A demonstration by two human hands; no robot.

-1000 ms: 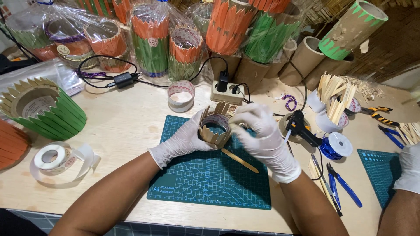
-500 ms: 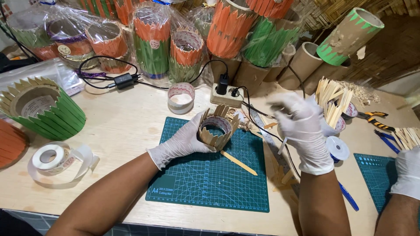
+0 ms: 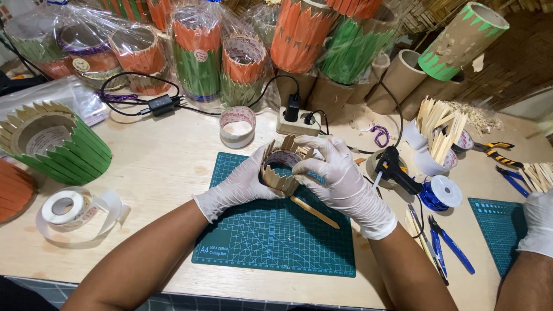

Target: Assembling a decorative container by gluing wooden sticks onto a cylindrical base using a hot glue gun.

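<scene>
1. A green cutting mat (image 3: pixel 276 242) is lying on the pale table (image 3: pixel 155 167) at the near edge, with a loose wooden stick (image 3: pixel 314 211) resting on it.
2. The left hand (image 3: pixel 242 184) and right hand (image 3: pixel 340 181) (both in white gloves) are curling their fingers closed around a small cardboard ring edged with pointed wooden sticks (image 3: pixel 282 167), holding it just above the mat.
3. A glue gun (image 3: pixel 397 170) and blue pliers (image 3: pixel 443 245) are lying to the right; another person's gloved hand (image 3: pixel 536 222) is resting beyond them.
4. A power strip (image 3: pixel 299 121) is sitting farther back, before wrapped orange-and-green holders (image 3: pixel 199 52).
</scene>
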